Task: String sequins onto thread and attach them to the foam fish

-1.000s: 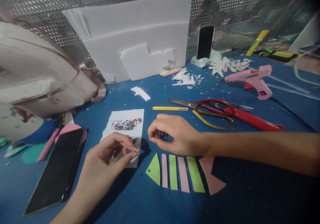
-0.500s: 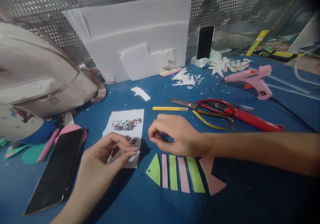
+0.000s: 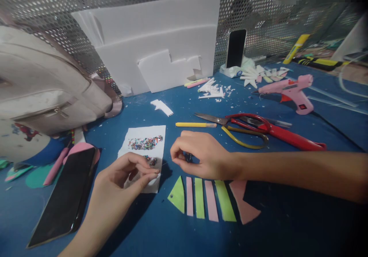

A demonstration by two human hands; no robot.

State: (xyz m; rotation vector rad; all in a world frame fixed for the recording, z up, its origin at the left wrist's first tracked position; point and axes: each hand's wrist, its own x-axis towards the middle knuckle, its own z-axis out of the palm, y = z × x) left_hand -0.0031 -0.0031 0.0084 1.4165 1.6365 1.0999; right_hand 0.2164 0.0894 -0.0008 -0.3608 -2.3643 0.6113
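Observation:
My left hand (image 3: 125, 178) is in a pinch, thumb and fingertips together, over the lower part of a white paper sheet (image 3: 161, 142). A faint thin line shows near its fingertips, too fine to name. Small multicoloured beads (image 3: 146, 143) lie heaped on the sheet, with a smaller heap partly behind my left fingers. To the right, my right hand (image 3: 198, 153) is closed with thumb and forefinger together; what they hold is hidden. Below it lies a fish shape cut in pieces: a green head (image 3: 178, 196), pink and green strips (image 3: 211, 201) and a pink tail (image 3: 244, 205).
Behind my right hand are a yellow pen (image 3: 195, 125), scissors (image 3: 212, 118) and a red-handled tool (image 3: 296, 137). A pink glue gun (image 3: 296, 90) lies at right. A phone (image 3: 63, 199) and a bag (image 3: 51, 77) are at left; white board (image 3: 161, 35) stands behind paper scraps (image 3: 211, 89).

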